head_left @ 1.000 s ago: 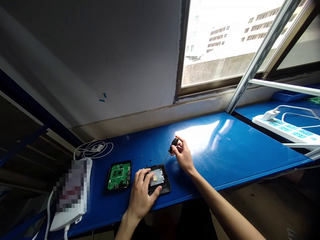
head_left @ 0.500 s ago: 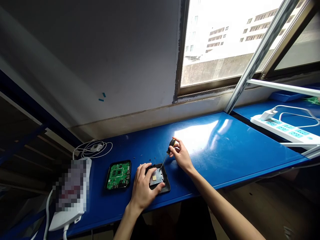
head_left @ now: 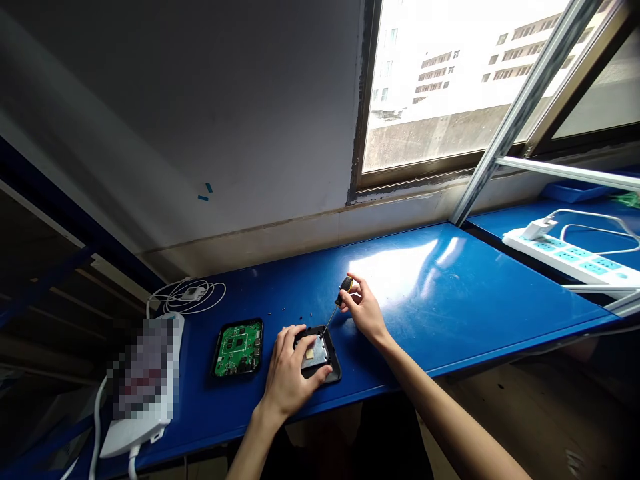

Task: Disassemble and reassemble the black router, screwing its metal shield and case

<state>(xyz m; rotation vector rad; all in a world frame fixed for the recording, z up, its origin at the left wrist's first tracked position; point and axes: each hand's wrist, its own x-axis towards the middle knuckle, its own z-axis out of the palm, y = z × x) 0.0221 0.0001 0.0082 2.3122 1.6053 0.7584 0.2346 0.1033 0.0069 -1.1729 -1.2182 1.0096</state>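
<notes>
My right hand [head_left: 367, 312] pinches a screwdriver [head_left: 345, 291] with a black and yellow handle. Its thin shaft slants down to the far edge of a metal plate [head_left: 319, 359] with a pale square pad, set inside a black plastic cover [head_left: 336, 375]. Spread across that cover, my left hand [head_left: 289, 365] grips it, thumb at the near side and fingers at the far side. Left of it lies a black housing half [head_left: 214, 363] holding a green circuit board [head_left: 239, 343]. Several small screws [head_left: 301, 317] lie on the table beyond the cover.
The blue table [head_left: 450, 313] runs along a wall below a window. At the left stand a white device [head_left: 137, 433], partly blurred out, and a coiled white cable [head_left: 193, 297]. Beyond a metal frame post [head_left: 493, 160] at the right lies a white power strip [head_left: 570, 257].
Both hands stay nearly in place, the left still on the cover and the right still on the screwdriver. The view has shifted very slightly.
</notes>
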